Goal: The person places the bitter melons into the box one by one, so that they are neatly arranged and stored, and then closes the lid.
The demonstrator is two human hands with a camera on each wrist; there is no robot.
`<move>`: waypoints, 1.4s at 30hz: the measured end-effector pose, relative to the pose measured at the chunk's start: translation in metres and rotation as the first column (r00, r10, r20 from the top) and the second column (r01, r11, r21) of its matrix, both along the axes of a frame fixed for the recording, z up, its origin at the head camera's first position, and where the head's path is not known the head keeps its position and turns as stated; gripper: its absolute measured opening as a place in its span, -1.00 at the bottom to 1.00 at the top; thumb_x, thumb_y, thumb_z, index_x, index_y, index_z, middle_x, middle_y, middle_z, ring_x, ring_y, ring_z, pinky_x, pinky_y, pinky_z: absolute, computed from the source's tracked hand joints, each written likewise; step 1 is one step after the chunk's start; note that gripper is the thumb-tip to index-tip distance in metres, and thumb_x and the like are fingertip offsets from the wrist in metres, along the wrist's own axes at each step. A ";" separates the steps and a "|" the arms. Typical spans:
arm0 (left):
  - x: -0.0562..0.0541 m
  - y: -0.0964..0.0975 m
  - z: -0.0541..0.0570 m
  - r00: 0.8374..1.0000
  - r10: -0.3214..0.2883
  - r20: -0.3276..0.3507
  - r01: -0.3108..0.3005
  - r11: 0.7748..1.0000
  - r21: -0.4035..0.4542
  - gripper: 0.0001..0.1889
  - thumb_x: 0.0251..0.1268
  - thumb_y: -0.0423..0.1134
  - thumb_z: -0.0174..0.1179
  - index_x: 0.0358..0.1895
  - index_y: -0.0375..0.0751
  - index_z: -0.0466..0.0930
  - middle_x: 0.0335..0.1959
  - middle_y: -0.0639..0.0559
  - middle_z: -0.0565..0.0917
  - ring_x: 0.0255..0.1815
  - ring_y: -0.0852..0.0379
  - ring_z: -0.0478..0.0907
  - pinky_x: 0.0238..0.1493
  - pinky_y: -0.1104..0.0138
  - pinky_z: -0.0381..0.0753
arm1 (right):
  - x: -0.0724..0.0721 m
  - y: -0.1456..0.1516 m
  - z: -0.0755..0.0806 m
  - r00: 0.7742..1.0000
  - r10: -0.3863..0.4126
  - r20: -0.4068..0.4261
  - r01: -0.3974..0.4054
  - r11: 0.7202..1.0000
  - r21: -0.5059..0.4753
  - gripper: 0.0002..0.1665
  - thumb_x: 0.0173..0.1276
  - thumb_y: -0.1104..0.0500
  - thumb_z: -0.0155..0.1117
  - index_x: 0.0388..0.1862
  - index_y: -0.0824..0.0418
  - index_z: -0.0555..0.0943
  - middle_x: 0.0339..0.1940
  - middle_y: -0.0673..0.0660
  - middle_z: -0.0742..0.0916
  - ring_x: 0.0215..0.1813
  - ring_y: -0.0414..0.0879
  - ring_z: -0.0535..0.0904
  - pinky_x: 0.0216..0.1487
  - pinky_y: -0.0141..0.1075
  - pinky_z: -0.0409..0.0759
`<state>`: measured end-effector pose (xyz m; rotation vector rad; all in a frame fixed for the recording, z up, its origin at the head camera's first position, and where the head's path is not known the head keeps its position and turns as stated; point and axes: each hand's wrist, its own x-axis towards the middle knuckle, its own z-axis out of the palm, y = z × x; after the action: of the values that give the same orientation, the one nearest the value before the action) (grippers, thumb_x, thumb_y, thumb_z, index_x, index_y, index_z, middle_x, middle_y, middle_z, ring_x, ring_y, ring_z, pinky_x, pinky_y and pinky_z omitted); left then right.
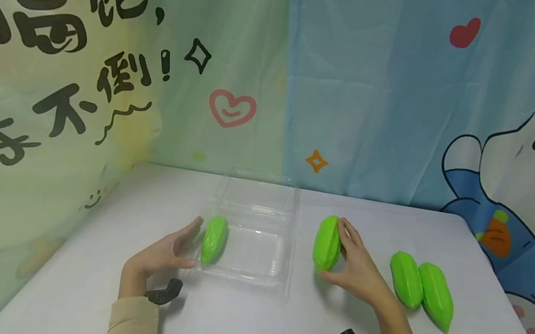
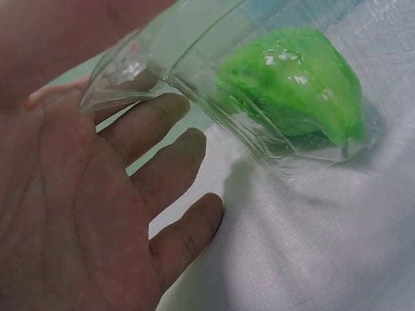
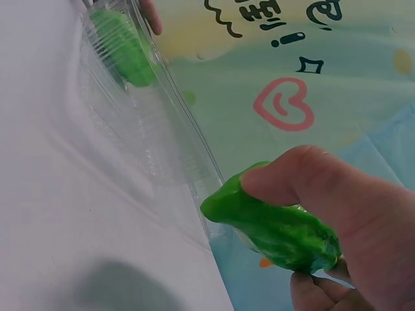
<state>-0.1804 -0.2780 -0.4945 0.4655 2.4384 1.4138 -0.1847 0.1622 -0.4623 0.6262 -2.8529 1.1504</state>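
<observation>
My right hand (image 1: 358,265) grips a green, ridged star fruit (image 1: 327,244) above the table, right of a clear plastic box (image 1: 277,282). In the right wrist view the thumb (image 3: 305,172) lies on top of this fruit (image 3: 279,227), with fingers below. A second star fruit (image 1: 214,239) lies inside the box along its left side. At the box's left wall, my left hand (image 1: 160,249) has its thumb and fingers spread apart. In the left wrist view a corner of the plastic box (image 2: 175,71) reaches between that thumb and the fingers, which are fairly straight.
Two more star fruits, one on the left (image 1: 407,279) and one on the right (image 1: 436,296), lie side by side on the white table (image 1: 244,329), right of my right hand. The box's lid (image 1: 258,193) stands open at the back, near a printed curtain (image 1: 360,89).
</observation>
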 end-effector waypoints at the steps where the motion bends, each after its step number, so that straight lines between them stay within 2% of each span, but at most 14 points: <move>1: 0.000 0.000 0.000 1.000 0.004 0.002 -0.004 1.000 -0.003 0.10 0.01 -0.18 0.42 0.54 -0.05 -0.21 0.57 -0.01 -0.15 0.57 -0.05 -0.19 0.52 0.05 -0.10 | 0.000 -0.002 0.000 1.000 0.001 0.002 -0.001 1.000 -0.004 0.37 -0.05 0.18 0.56 0.52 0.37 -0.19 0.54 0.36 -0.04 0.48 0.27 0.12 0.30 0.01 0.41; 12: 0.000 -0.001 0.003 0.999 0.018 0.034 -0.018 1.000 0.005 0.11 0.00 -0.20 0.43 0.54 -0.04 -0.20 0.57 0.05 -0.14 0.58 0.01 -0.21 0.53 0.08 -0.13 | 0.005 -0.015 0.005 1.000 0.007 -0.002 -0.007 0.999 -0.043 0.38 -0.06 0.22 0.56 0.53 0.33 -0.20 0.55 0.31 -0.06 0.50 0.26 0.07 0.32 -0.03 0.38; 21: -0.001 0.000 0.004 1.000 0.008 0.005 -0.008 1.000 0.001 0.12 -0.01 -0.15 0.43 0.54 -0.07 -0.20 0.57 0.00 -0.15 0.58 -0.04 -0.21 0.52 0.05 -0.12 | 0.007 -0.023 0.008 1.000 0.007 -0.020 -0.007 1.000 -0.015 0.38 -0.06 0.20 0.56 0.53 0.30 -0.19 0.56 0.28 -0.05 0.49 0.23 0.14 0.30 -0.05 0.43; 31: -0.001 0.000 0.003 1.000 -0.005 0.015 0.005 1.000 0.011 0.12 0.00 -0.16 0.43 0.54 -0.07 -0.21 0.58 -0.01 -0.17 0.57 -0.06 -0.22 0.52 0.02 -0.13 | 0.013 -0.033 0.010 0.999 0.019 -0.036 -0.020 0.999 -0.029 0.40 -0.09 0.20 0.57 0.54 0.25 -0.19 0.57 0.24 -0.06 0.50 0.20 0.12 0.30 -0.06 0.45; 42: -0.001 0.000 0.001 1.000 -0.003 0.021 0.003 1.000 -0.014 0.10 0.02 -0.16 0.42 0.54 -0.04 -0.21 0.58 0.04 -0.16 0.58 -0.02 -0.22 0.53 0.03 -0.14 | 0.017 -0.044 0.012 0.999 0.029 -0.043 -0.031 0.998 -0.052 0.41 -0.10 0.17 0.58 0.55 0.21 -0.18 0.58 0.19 -0.06 0.50 0.14 0.15 0.30 -0.14 0.44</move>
<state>-0.1809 -0.2784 -0.4932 0.4482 2.4286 1.3919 -0.1672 0.1182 -0.4505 0.6841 -2.7784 1.1967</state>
